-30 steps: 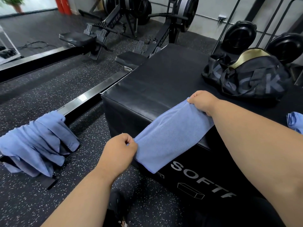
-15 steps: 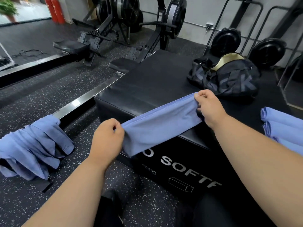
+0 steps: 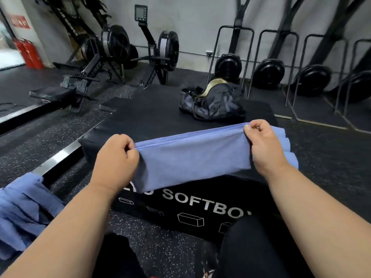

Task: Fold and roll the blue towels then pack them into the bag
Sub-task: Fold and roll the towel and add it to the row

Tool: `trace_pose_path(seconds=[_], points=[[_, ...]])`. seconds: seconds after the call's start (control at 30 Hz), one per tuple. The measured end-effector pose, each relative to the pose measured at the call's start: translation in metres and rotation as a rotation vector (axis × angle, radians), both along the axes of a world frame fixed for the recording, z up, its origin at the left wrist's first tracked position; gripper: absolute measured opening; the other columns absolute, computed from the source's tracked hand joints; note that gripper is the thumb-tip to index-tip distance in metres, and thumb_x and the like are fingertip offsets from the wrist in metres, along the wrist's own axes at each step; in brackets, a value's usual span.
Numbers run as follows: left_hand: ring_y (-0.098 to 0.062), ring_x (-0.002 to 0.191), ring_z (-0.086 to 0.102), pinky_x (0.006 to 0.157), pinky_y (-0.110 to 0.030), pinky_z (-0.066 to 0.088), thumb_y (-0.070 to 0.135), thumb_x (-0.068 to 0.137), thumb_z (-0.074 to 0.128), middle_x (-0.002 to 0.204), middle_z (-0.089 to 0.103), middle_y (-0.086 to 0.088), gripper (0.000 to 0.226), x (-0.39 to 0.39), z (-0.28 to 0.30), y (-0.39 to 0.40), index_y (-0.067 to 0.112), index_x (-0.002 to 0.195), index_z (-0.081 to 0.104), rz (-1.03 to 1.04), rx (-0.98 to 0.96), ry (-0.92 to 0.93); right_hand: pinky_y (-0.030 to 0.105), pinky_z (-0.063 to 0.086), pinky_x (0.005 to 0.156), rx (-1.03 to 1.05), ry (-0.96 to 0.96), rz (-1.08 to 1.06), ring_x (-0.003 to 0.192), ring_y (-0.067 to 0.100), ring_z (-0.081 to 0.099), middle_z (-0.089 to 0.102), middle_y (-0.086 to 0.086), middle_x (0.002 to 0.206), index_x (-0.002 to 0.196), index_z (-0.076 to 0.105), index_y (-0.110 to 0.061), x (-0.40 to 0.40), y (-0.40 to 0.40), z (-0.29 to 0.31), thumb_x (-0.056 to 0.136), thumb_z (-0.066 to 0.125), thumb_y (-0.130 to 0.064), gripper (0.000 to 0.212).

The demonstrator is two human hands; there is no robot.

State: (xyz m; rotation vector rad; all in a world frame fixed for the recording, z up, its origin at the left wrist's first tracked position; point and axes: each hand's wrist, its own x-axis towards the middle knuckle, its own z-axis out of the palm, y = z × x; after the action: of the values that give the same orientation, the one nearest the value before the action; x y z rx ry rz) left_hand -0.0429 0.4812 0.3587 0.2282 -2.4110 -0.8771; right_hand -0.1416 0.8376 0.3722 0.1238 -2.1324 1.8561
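Head view, one frame only. Folded blue towel (image 3: 192,159) stretched out flat and level across the centre of the frame, held up above the near edge of a black soft box (image 3: 152,115); lower fold hangs down over the white lettering on the box's front face. Left hand (image 3: 116,163), left of centre, fingers curled tight, pinches the towel's left top corner between thumb and forefinger. Right hand (image 3: 263,145), right of centre, grips the right top corner the same way, thumb on the near side, fingers wrapped over the edge. Rolled blue towels (image 3: 289,149) lie stacked on the box just behind the right hand, partly hidden by it. Loose pile of blue towels (image 3: 24,209) sits at the lower left edge, draped beside a metal rail (image 3: 58,157). Black duffel bag (image 3: 212,103) rests on the far part of the box top, upper centre, mouth open with a pale lining showing. Rowing machines (image 3: 120,55) upper left; dark speckled floor (image 3: 28,137) around the box.
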Motion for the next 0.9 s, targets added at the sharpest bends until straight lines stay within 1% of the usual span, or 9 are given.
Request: trace_pose_path(seconds=[0.07, 0.13, 0.27, 0.33, 0.43, 0.5, 0.7, 0.8, 0.9], points=[[-0.013, 0.072, 0.053, 0.069, -0.036, 0.036, 0.006, 0.084, 0.056, 0.08, 0.056, 0.002, 0.019, 0.0, 0.005, 0.015, 0.02, 0.072, 0.051, -0.01, -0.017, -0.031, 0.031, 0.036, 0.07, -0.055, -0.016, -0.013, 0.069, 0.006, 0.044, 0.05, -0.017, 0.071, 0.09, 0.059, -0.033, 0.011, 0.016, 0.0, 0.099, 0.065, -0.039, 0.013], [-0.014, 0.072, 0.054, 0.069, -0.037, 0.038, 0.009, 0.084, 0.057, 0.081, 0.057, 0.002, 0.018, 0.0, 0.008, 0.027, 0.021, 0.072, 0.051, -0.011, -0.058, -0.053, 0.032, 0.035, 0.069, -0.061, -0.022, -0.021, 0.068, 0.006, 0.043, 0.049, -0.018, 0.069, 0.09, 0.058, -0.031, 0.019, 0.03, -0.002, 0.099, 0.064, -0.039, 0.014], [-0.011, 0.073, 0.053, 0.068, -0.037, 0.037, 0.009, 0.084, 0.057, 0.08, 0.057, 0.002, 0.017, -0.003, 0.011, 0.044, 0.019, 0.072, 0.051, -0.002, -0.108, -0.078, 0.027, 0.036, 0.066, -0.084, -0.016, -0.036, 0.064, 0.002, 0.042, 0.051, -0.022, 0.064, 0.095, 0.057, -0.026, 0.03, 0.047, -0.011, 0.106, 0.062, -0.025, 0.012], [-0.01, 0.073, 0.052, 0.066, -0.036, 0.035, 0.009, 0.084, 0.057, 0.078, 0.057, 0.003, 0.017, -0.006, 0.013, 0.051, 0.019, 0.072, 0.051, -0.002, -0.133, -0.089, 0.025, 0.036, 0.065, -0.102, -0.016, -0.047, 0.065, 0.003, 0.042, 0.051, -0.02, 0.066, 0.098, 0.057, -0.024, 0.032, 0.054, -0.017, 0.107, 0.062, -0.023, 0.01], [-0.009, 0.073, 0.052, 0.064, -0.034, 0.033, 0.01, 0.085, 0.056, 0.079, 0.056, 0.005, 0.017, -0.013, 0.013, 0.06, 0.021, 0.073, 0.05, 0.003, -0.149, -0.113, 0.03, 0.039, 0.073, -0.126, -0.025, -0.041, 0.072, 0.007, 0.046, 0.055, -0.013, 0.075, 0.096, 0.059, -0.031, 0.031, 0.061, -0.026, 0.105, 0.063, -0.027, 0.011], [-0.009, 0.072, 0.051, 0.065, -0.036, 0.034, 0.01, 0.085, 0.056, 0.08, 0.055, 0.005, 0.018, -0.018, 0.012, 0.065, 0.021, 0.074, 0.049, 0.012, -0.167, -0.128, 0.031, 0.039, 0.075, -0.14, -0.04, -0.04, 0.072, 0.006, 0.047, 0.056, -0.013, 0.077, 0.094, 0.059, -0.035, 0.027, 0.065, -0.032, 0.105, 0.064, -0.028, 0.014], [-0.017, 0.078, 0.048, 0.072, -0.037, 0.036, 0.008, 0.086, 0.059, 0.082, 0.054, 0.006, 0.022, -0.035, 0.018, 0.073, 0.024, 0.075, 0.048, 0.012, -0.194, -0.108, 0.017, 0.038, 0.063, -0.151, 0.011, -0.058, 0.06, -0.002, 0.047, 0.054, -0.026, 0.062, 0.097, 0.058, -0.027, 0.007, 0.074, -0.034, 0.105, 0.064, -0.021, 0.012], [-0.02, 0.079, 0.05, 0.071, -0.038, 0.036, 0.008, 0.086, 0.058, 0.082, 0.056, 0.005, 0.021, -0.048, 0.021, 0.073, 0.024, 0.075, 0.05, 0.04, -0.191, -0.138, 0.016, 0.04, 0.064, -0.185, -0.024, -0.021, 0.059, -0.004, 0.048, 0.058, -0.024, 0.062, 0.095, 0.06, -0.022, -0.007, 0.073, -0.033, 0.102, 0.068, -0.014, 0.013], [-0.015, 0.073, 0.053, 0.067, -0.039, 0.037, 0.008, 0.086, 0.057, 0.078, 0.058, 0.004, 0.019, -0.058, 0.025, 0.077, 0.022, 0.075, 0.051, 0.062, -0.16, -0.169, 0.016, 0.042, 0.067, -0.21, -0.039, -0.022, 0.063, -0.003, 0.052, 0.063, -0.019, 0.067, 0.095, 0.062, -0.02, -0.019, 0.075, -0.031, 0.1, 0.071, -0.014, 0.012]])
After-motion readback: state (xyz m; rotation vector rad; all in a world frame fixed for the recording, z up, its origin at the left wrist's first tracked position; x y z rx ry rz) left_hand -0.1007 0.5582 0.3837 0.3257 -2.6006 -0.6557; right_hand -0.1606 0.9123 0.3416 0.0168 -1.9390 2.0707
